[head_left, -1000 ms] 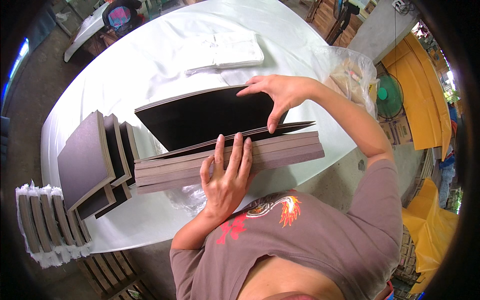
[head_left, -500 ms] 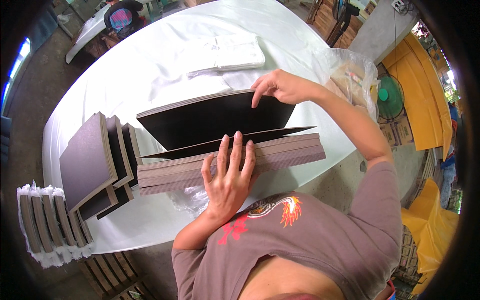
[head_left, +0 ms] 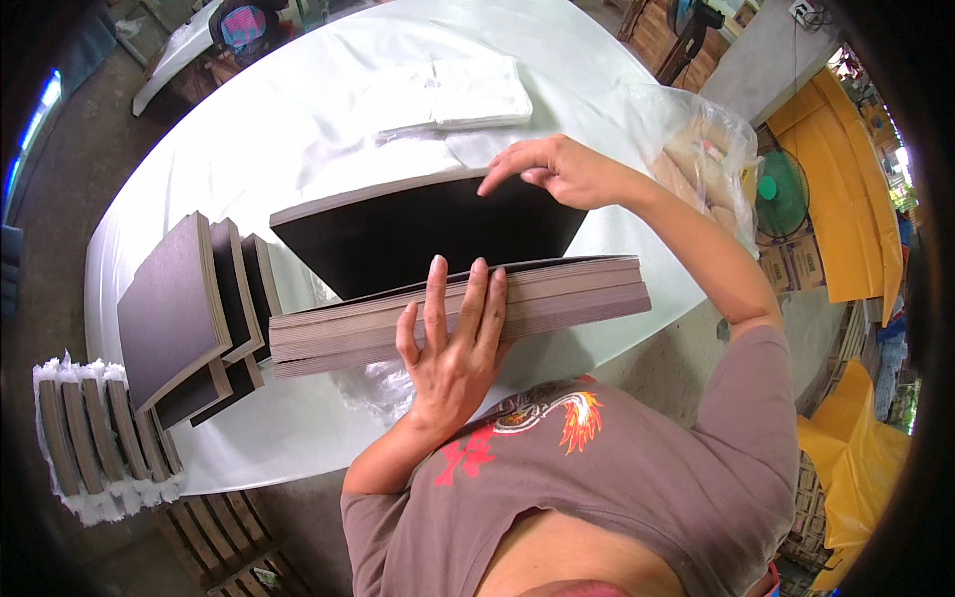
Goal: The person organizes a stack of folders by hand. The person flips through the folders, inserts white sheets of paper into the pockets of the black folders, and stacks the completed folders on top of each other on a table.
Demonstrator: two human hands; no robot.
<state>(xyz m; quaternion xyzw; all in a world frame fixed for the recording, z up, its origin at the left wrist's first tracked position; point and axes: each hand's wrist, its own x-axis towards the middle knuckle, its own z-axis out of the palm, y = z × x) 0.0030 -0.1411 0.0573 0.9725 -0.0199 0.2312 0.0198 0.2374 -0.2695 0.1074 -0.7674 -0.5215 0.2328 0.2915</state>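
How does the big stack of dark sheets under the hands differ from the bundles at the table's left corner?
The big stack lies flat and bare, its top sheets lifted by the right hand while the left hand presses its edge. The wrapped bundles stand on edge in clear film, smaller and untouched. Both show grey-brown edges.

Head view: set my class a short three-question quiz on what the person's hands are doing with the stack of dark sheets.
1. True or false: the left hand presses flat on the stack of sheets.
2. The right hand touches: A) the lifted bundle's far edge B) the plastic bag C) the folded white cloth.
3. Fill in: finished bundles lie to the person's ____.

Key: 1 true; 2 A; 3 left.
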